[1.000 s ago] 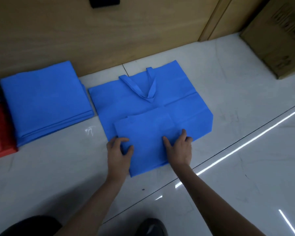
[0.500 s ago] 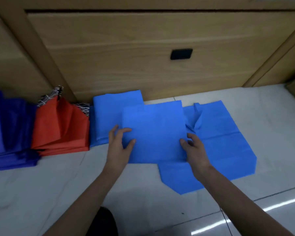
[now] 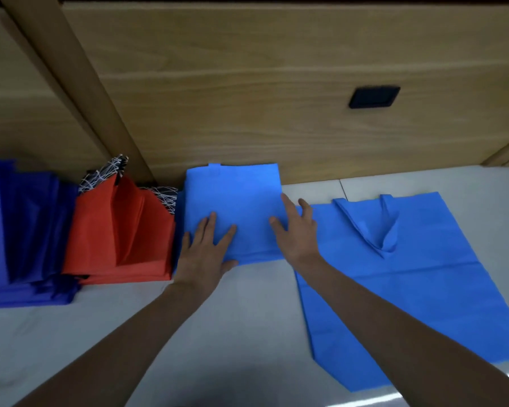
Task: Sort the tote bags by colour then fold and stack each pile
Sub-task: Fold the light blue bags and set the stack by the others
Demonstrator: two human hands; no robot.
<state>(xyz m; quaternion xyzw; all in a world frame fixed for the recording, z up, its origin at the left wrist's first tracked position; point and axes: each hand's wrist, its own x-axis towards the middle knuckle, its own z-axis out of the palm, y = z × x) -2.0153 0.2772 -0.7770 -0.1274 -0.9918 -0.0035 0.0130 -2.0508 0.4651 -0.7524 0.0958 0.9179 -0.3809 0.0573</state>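
Folded light-blue fabric tote bag (image 3: pixel 232 195) lies on white tiled floor (image 3: pixel 247 318), against wooden cabinet (image 3: pixel 247 83). L hand (image 3: pixel 206 248) & R hand (image 3: pixel 297 230) press flat on it, grip wide, fingers straight. Unfolded light-blue tote (image 3: pixel 423 289) flat just to R; red folded pile (image 3: pixel 121 230), then dark-blue pile (image 3: pixel 27 230), to L.

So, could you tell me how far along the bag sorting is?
Looks done: the dark blue pile and red pile. In hand: left hand and right hand press a folded light blue bag onto its stack. Left: one unfolded light blue bag.
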